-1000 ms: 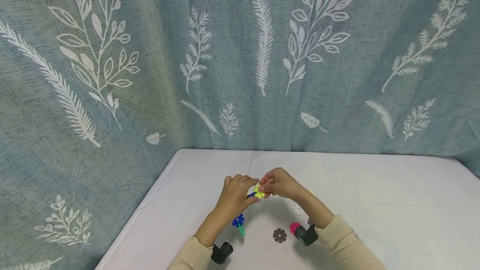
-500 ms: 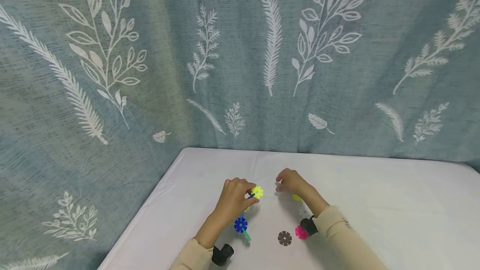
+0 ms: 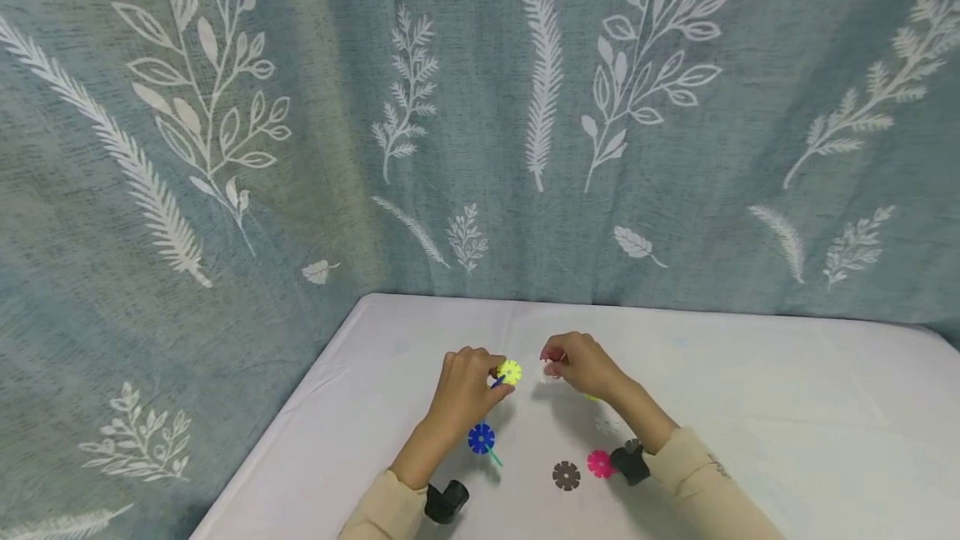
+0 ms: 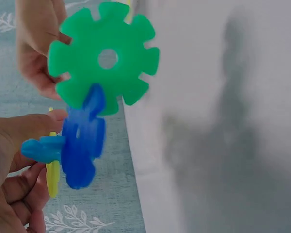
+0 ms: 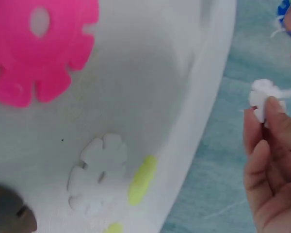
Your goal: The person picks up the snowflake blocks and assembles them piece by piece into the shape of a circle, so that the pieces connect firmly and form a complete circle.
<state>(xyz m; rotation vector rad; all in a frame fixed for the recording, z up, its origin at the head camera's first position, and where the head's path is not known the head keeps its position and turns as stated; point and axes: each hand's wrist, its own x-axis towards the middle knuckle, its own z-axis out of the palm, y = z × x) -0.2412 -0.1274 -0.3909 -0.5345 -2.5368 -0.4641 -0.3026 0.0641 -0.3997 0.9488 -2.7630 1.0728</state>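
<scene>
Left hand [image 3: 467, 386]: fingers curled round a cluster of joined snowflake discs [image 4: 82, 141], yellow disc [image 3: 510, 372] uppermost, held above the worktop [image 3: 750, 407]. Right hand [image 3: 581, 363]: fingertips pinching a white disc [image 5: 262, 97], just beside the cluster, not touching. On worktop: blue disc [image 3: 481, 438], brown disc [image 3: 566, 475], pink disc [image 3: 599, 463].
</scene>
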